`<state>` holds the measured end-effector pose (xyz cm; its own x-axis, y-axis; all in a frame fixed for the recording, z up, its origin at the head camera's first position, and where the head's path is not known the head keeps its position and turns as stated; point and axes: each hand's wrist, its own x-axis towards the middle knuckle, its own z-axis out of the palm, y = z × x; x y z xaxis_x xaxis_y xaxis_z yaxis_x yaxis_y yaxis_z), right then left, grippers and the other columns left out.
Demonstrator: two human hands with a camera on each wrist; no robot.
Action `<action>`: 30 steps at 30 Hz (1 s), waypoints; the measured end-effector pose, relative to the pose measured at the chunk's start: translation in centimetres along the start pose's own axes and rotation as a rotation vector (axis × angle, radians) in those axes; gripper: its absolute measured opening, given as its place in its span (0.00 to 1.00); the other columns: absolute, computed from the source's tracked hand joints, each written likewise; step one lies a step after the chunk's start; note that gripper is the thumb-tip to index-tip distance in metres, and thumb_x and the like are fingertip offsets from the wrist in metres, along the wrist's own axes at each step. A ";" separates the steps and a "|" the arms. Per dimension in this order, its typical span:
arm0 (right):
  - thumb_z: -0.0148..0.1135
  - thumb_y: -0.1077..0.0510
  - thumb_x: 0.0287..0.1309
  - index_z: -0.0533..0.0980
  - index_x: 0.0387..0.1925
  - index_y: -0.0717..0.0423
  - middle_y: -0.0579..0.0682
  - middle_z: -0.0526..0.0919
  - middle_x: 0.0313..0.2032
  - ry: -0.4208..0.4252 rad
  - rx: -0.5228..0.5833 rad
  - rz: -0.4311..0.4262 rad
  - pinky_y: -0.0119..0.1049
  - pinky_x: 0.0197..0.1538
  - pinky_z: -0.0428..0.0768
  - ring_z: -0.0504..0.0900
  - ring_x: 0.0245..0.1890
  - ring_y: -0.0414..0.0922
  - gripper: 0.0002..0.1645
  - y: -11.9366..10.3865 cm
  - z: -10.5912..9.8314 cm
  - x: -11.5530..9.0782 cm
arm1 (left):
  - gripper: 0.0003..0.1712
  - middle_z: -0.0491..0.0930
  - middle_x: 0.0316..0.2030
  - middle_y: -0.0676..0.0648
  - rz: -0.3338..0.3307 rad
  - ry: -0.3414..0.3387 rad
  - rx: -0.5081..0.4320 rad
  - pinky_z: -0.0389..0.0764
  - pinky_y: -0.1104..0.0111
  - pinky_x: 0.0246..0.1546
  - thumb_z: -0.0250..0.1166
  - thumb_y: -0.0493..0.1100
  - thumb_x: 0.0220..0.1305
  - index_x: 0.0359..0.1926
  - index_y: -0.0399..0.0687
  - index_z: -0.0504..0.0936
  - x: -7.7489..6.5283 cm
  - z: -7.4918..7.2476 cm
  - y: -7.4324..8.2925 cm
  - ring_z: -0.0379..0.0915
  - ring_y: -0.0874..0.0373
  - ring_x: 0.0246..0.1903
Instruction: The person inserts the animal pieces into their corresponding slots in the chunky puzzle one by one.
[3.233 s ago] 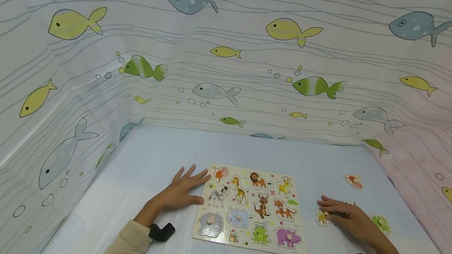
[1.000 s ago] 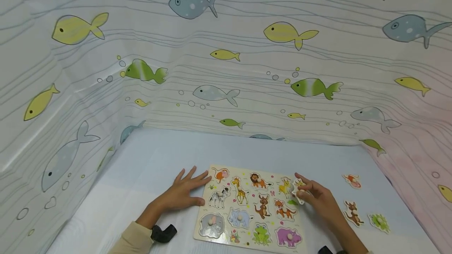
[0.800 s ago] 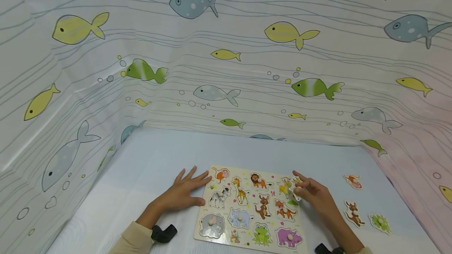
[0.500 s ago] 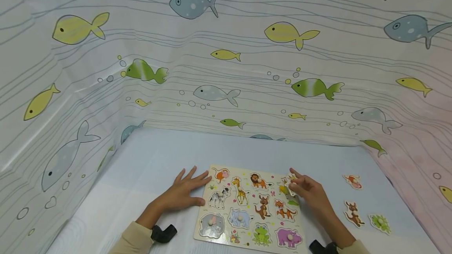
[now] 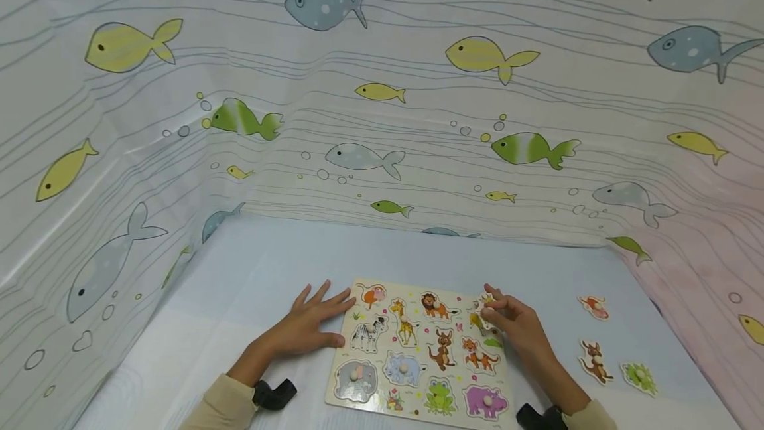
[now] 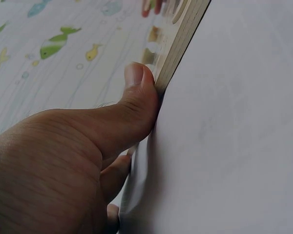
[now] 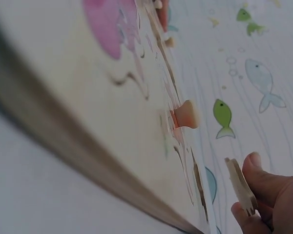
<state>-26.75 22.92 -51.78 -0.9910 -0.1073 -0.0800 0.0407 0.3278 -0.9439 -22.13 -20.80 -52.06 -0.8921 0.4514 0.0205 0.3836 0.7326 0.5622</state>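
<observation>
A wooden animal peg puzzle board (image 5: 418, 387) lies flat on the table. My left hand (image 5: 301, 327) rests with spread fingers at its left edge; in the left wrist view the thumb (image 6: 136, 95) touches the board's side. My right hand (image 5: 520, 329) pinches a thin puzzle piece (image 7: 241, 186) over the board's upper right corner, at the yellow horned-animal picture. In the right wrist view the piece is tilted and apart from the board. Fingers partly hide its picture in the head view.
Right of the board lie three pieces: an orange-red monkey-like one (image 5: 593, 308), a brown kangaroo (image 5: 594, 362) and a green frog-like one (image 5: 638, 378). Knobbed pieces such as the grey elephant (image 5: 355, 387) and purple hippo (image 5: 485, 407) sit in the board. Fish-printed cloth walls (image 5: 286, 178) surround the table.
My right hand took the yellow animal piece from the table right of the board, carried it left to the upper right corner, and edged further left. The left hand stayed put.
</observation>
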 end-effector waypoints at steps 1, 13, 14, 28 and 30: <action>0.72 0.47 0.57 0.80 0.44 0.63 0.52 0.68 0.72 -0.005 -0.009 0.000 0.60 0.78 0.47 0.50 0.79 0.56 0.25 0.0 0.0 0.0 | 0.47 0.59 0.76 0.48 0.001 0.002 -0.001 0.29 0.35 0.73 0.66 0.67 0.56 0.74 0.56 0.66 0.0 0.0 0.0 0.37 0.33 0.78; 0.71 0.49 0.58 0.82 0.39 0.59 0.55 0.73 0.69 -0.015 -0.133 -0.077 0.60 0.78 0.46 0.52 0.78 0.60 0.18 0.3 0.6 0.3 | 0.46 0.59 0.76 0.47 0.002 0.007 -0.020 0.29 0.35 0.73 0.66 0.65 0.58 0.74 0.55 0.66 -0.1 -0.2 0.2 0.36 0.32 0.78; 0.71 0.48 0.58 0.82 0.39 0.58 0.55 0.73 0.69 -0.010 -0.157 -0.081 0.61 0.78 0.47 0.53 0.78 0.61 0.17 0.3 0.6 0.3 | 0.46 0.59 0.76 0.47 0.003 0.005 -0.023 0.29 0.35 0.73 0.66 0.65 0.58 0.74 0.55 0.66 -0.1 -0.2 0.2 0.36 0.32 0.78; 0.71 0.49 0.59 0.81 0.36 0.52 0.56 0.74 0.68 -0.004 -0.362 -0.087 0.64 0.76 0.50 0.54 0.77 0.63 0.12 -0.1 0.8 0.2 | 0.45 0.60 0.75 0.45 0.018 0.015 -0.023 0.30 0.34 0.72 0.66 0.63 0.58 0.74 0.53 0.66 0.0 -0.1 0.2 0.37 0.30 0.77; 0.71 0.48 0.58 0.82 0.38 0.50 0.55 0.73 0.68 -0.011 -0.378 -0.092 0.65 0.76 0.49 0.54 0.77 0.62 0.13 0.0 0.6 0.1 | 0.45 0.60 0.75 0.44 0.026 0.018 -0.029 0.30 0.33 0.72 0.67 0.63 0.59 0.73 0.52 0.66 0.0 0.0 0.2 0.37 0.30 0.77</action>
<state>-26.74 22.35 -51.97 -0.9868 -0.1620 -0.0056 -0.1005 0.6389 -0.7627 -22.07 -20.69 -51.92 -0.8864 0.4602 0.0501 0.3996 0.7060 0.5848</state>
